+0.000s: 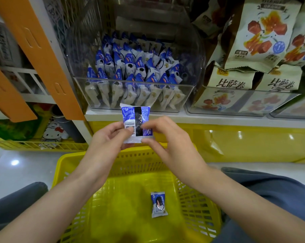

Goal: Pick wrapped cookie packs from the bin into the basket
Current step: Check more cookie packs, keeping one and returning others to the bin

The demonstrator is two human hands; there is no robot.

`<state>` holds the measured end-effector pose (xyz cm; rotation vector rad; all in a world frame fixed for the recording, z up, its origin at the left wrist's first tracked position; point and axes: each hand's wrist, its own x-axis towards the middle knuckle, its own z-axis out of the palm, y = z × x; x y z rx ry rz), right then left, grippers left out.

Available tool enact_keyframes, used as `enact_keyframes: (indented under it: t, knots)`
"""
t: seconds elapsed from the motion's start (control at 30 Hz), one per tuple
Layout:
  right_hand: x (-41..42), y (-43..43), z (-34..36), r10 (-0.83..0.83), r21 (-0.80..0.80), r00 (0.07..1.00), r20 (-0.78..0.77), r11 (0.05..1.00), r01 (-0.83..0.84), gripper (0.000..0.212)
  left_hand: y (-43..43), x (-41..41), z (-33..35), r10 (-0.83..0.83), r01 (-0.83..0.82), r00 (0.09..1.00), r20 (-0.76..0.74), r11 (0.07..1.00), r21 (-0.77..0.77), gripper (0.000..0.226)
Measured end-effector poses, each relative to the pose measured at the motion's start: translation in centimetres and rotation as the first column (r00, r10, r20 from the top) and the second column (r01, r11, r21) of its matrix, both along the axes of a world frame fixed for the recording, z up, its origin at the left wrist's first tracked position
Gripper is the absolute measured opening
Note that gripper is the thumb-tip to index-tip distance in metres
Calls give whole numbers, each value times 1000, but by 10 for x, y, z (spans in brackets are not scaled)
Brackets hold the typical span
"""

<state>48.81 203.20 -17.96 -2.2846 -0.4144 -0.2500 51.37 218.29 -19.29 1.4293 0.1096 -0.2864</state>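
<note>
— While the left hand [111,135] pinched the left edge of the pack [136,120] between thumb and curled fingers, where did the pack itself sit?
— It stood upright between both hands, back seam toward the camera, in front of the bin [188,95] and above the far side of the basket [66,157]. The right hand [165,137] pinched its right edge with thumb and forefinger, the other fingers loosely curled.
— Which step was that?
— The carry, by the look of it: out of the bin, not yet in the basket. A second pack [158,205] already lay on the basket floor, toward the right.
— And the next move?
— Probably bringing it down inside the rim and releasing both pinches.
</note>
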Motion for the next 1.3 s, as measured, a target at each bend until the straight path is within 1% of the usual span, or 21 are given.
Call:
enact_keyframes:
  t: [0.03, 0.07, 0.1, 0.13, 0.17, 0.2, 0.27, 0.3, 0.37, 0.4, 0.47, 0.63, 0.77, 0.9, 1.0, 1.1, 1.2, 1.3]
  knots:
    - [1, 2, 0, -56, 152, 993, -108, 986, 72, 26, 0, 0, 0, 0, -1, 1000, 22, 999, 32, 19]
    - [2, 4, 1, -108, 274, 971, -213, 947, 165, 30, 0, -1, 0, -7, 5, 999, 39, 999, 47, 20]
    - [5, 4, 1, -147, 355, 940, -309, 899, 257, 31, 0, -1, 0, -18, 15, 999, 51, 999, 52, 21]
    - [8, 3, 0, -152, 405, 903, -402, 855, 324, 27, -1, -2, -1, -34, 30, 998, 60, 998, 60, 22]
    - [10, 2, 0, -114, 440, 859, -499, 821, 364, 23, -1, -2, -1, -55, 49, 996, 71, 996, 74, 23]
    - [12, 2, 0, -47, 469, 813, -580, 797, 381, 23, -2, -3, -2, -75, 66, 993, 92, 993, 94, 24]
    - [12, 3, -2, 58, 508, 755, -653, 773, 380, 29, -4, -3, -4, -87, 56, 982, 166, 981, 185, 28]
    - [12, 4, -3, 64, 512, 746, -662, 766, 388, 29, -4, -4, -6, -78, 19, 973, 218, 964, 263, 35]
    - [12, 7, -4, 54, 530, 742, -669, 734, 424, 25, -5, -6, -9, -92, -68, 936, 340, 900, 432, 44]
    - [12, 8, -5, 58, 545, 738, -673, 713, 441, 22, -5, -7, -9, -129, -89, 912, 389, 865, 494, 41]
    - [11, 11, -6, 71, 559, 727, -683, 692, 457, 20, -6, -10, -11, -202, -75, 884, 422, 829, 554, 33]
    - [9, 13, -8, 95, 575, 727, -679, 684, 448, 30, -3, -8, -10, -216, -47, 881, 420, 845, 532, 33]
    - [9, 13, -10, 108, 583, 734, -671, 688, 432, 32, 0, -6, -10, -250, -16, 878, 408, 837, 547, 37]
    - [8, 12, -13, 119, 581, 740, -662, 706, 406, 33, 3, -7, -12, -321, 4, 851, 415, 795, 606, 33]
    - [8, 13, -16, 102, 578, 752, -652, 709, 405, 32, 2, -10, -11, -355, -4, 838, 415, 757, 653, 36]
    - [7, 15, -18, 113, 594, 757, -644, 698, 401, 26, 1, -15, -10, -398, -35, 809, 433, 703, 711, 38]
    - [7, 17, -20, 134, 601, 750, -648, 695, 395, 24, 0, -15, -8, -396, -21, 834, 384, 673, 739, 42]
    - [6, 18, -22, 125, 581, 749, -651, 717, 386, 23, 0, -13, -8, -410, 10, 853, 323, 631, 775, 46]
